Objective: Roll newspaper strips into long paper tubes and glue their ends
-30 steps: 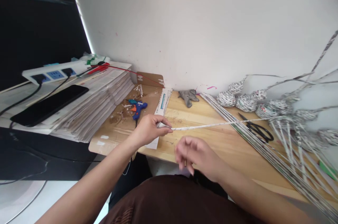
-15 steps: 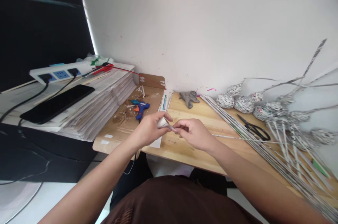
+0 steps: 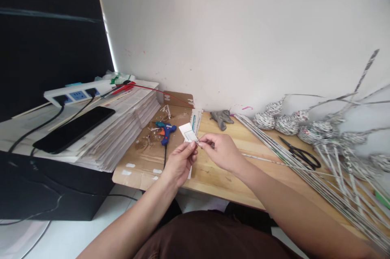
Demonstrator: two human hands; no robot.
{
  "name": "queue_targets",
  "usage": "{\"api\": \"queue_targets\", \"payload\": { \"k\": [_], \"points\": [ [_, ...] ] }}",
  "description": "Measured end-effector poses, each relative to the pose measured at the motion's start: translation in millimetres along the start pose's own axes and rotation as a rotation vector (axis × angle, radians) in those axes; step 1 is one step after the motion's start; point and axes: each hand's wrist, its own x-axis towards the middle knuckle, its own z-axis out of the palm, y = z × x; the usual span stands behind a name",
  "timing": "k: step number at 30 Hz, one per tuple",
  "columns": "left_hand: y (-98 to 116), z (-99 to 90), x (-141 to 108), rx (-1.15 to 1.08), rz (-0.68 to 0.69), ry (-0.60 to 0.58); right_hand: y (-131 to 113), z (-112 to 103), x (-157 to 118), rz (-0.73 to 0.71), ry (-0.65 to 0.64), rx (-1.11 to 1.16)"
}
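The biggest thing is my wood table (image 3: 213, 177). My left hand (image 3: 179, 163) and right hand (image 3: 221, 151) are close together over its front part. A long, thin paper stick (image 3: 263, 158) lies behind my right wrist and goes off to the right. In my fingertips is a small white paper (image 3: 186, 131), up over the table. My left thumb and finger squeeze its bottom part, and my right thumb and finger pinch its low corner. I can't tell if the stick joins it there.

I think the paper is very light, bendy and easy to crease or rip, but not slippery. The low corner looks like a good spot to pinch, softly.

Now I count, big to small. One tall paper stack (image 3: 118, 137). One bunch of paper sticks (image 3: 266, 142), too many to count. One cardboard sheet (image 3: 134, 165). At least four bumpy woven paper shapes (image 3: 264, 121), but they overlap, so maybe more. One power strip (image 3: 76, 95) with two black plugs. One black phone (image 3: 74, 129). One pair of scissors (image 3: 293, 150). One blue glue gun (image 3: 166, 132). One crumpled grey cloth (image 3: 222, 119).
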Motion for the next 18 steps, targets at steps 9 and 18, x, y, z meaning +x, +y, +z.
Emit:
{"api": "queue_targets", "payload": {
  "k": [9, 18],
  "points": [
    [21.3, -6.7, 6.3, -0.127, 0.093, 0.043, -10.0, 5.7, -5.9, -0.110, -0.020, -0.325],
    [31.8, -9.1, 3.0, -0.199, 0.030, 0.031, 1.5, 6.8, -22.9, 0.361, -0.476, 0.523]
  ]
}}
